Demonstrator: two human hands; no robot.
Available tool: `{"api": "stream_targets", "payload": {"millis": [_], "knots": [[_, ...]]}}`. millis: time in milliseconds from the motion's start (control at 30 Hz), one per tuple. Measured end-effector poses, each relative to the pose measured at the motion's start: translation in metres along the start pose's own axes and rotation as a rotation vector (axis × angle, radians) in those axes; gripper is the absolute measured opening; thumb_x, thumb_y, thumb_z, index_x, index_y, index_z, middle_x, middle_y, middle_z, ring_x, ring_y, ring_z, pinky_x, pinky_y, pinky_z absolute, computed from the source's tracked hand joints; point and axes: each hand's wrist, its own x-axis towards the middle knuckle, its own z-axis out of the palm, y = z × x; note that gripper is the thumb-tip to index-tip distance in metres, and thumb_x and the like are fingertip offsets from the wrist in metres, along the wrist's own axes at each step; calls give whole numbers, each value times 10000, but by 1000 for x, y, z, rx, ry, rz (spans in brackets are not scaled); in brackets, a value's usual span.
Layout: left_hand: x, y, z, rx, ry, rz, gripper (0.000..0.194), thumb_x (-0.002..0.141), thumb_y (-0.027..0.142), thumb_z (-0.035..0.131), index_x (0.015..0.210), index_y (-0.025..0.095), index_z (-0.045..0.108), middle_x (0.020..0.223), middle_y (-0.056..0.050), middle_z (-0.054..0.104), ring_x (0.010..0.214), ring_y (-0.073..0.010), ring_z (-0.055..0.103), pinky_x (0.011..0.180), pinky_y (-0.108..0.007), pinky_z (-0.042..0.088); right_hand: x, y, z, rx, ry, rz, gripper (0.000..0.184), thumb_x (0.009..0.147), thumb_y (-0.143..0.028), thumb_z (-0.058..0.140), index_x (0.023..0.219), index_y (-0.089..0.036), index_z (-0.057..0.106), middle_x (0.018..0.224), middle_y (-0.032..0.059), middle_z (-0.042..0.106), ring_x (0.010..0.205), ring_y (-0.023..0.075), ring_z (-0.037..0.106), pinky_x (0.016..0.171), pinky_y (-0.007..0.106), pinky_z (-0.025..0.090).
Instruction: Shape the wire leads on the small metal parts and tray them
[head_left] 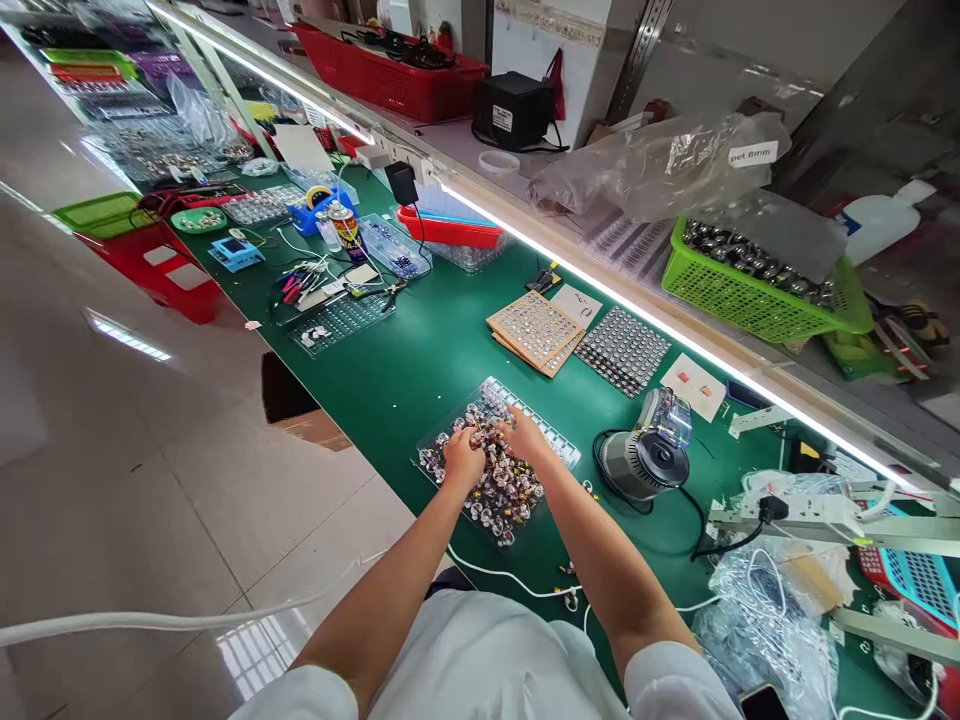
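A clear shallow plastic tray [422,452] lies on the green bench top, heaped with small metal-and-plastic parts [504,490], silvery with orange bits. Over the left side of the heap is my left hand [463,460], its fingers curled together at the parts; what they pinch is too small to make out. My right hand [525,436] reaches in from the other side, its fingers apart and touching the top of the pile. Behind it, a strip of white rectangular pieces [551,432] runs along the tray's far edge.
A grey machine with a clear top [646,455] stands to the right, its black cable on the bench. Farther back lie brown boards with round pieces [536,328] and a grid of metal discs [624,348]. Tools [307,285] lie left. A white cable [517,578] crosses the front edge.
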Motion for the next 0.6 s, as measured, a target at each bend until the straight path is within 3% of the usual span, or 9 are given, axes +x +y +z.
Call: {"api": "stream_targets", "payload": {"millis": [100, 233, 433, 600], "knots": [[-11, -1, 3, 69, -13, 81, 498, 775, 102, 521, 1258, 181, 614, 1390, -99, 528, 1321, -268, 423, 1100, -353, 314, -16, 7, 8, -171, -1, -67, 345, 933, -269, 552, 1265, -179, 547, 1264, 127, 576, 1084, 248, 589, 934, 421, 458], [-12, 4, 14, 156, -56, 196, 408, 814, 114, 485, 1129, 255, 702, 1305, -41, 596, 1245, -262, 458, 1074, -384, 333, -49, 22, 28, -370, -41, -144, 283, 849, -252, 640, 1128, -206, 634, 1164, 122, 622, 1107, 294, 550, 903, 392, 431], [19, 16, 33, 289, -126, 262, 410, 778, 166, 588, 1159, 290, 678, 1375, -46, 550, 1245, -318, 432, 1027, -470, 356, -78, 43, 50, -509, -54, -262, 302, 885, -86, 496, 1144, -184, 617, 1106, 131, 623, 1021, 259, 554, 873, 366, 398], [36, 20, 36, 323, -122, 300, 550, 771, 164, 602, 1309, 271, 560, 1431, -81, 502, 1261, -357, 427, 1021, -519, 371, -101, 49, 54, -469, -97, -368, 267, 888, -122, 510, 1069, -240, 668, 1026, 71, 649, 958, 223, 570, 847, 312, 410]]}}
